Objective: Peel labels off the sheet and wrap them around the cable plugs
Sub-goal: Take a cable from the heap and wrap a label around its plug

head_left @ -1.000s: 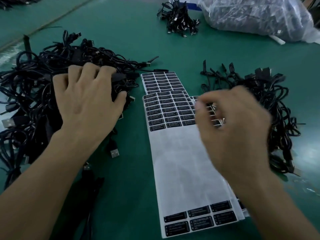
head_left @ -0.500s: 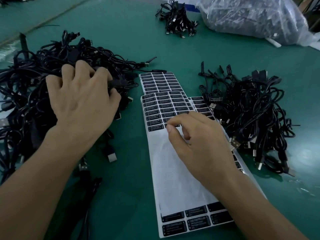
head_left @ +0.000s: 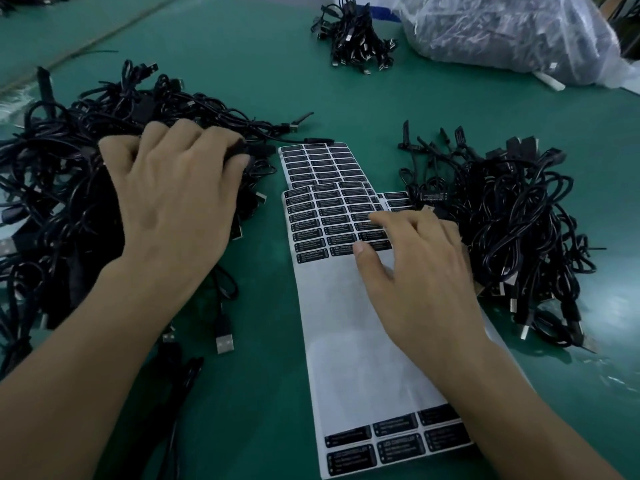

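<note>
A white label sheet point(head_left: 346, 323) lies in the middle of the green table, with rows of black labels point(head_left: 311, 233) at its far end and a few at its near end. More sheets lie under it. My right hand point(head_left: 415, 282) rests on the sheet, its thumb tip and fingertips touching the lowest rows of the far labels. My left hand point(head_left: 173, 202) lies on the big pile of black cables point(head_left: 69, 150) at the left. Its fingers curl into the pile, and the index finger and thumb pinch a black cable plug point(head_left: 254, 150).
A second pile of black cables point(head_left: 519, 220) lies right of the sheets. At the back sit a small cable bundle point(head_left: 356, 39) and a clear plastic bag point(head_left: 502, 29) full of cables. Loose USB plugs point(head_left: 224, 341) lie near my left forearm.
My right hand came down from above the right pile onto the sheet, then slid up to the lowest label rows. My left hand stayed on the left pile, curling a little.
</note>
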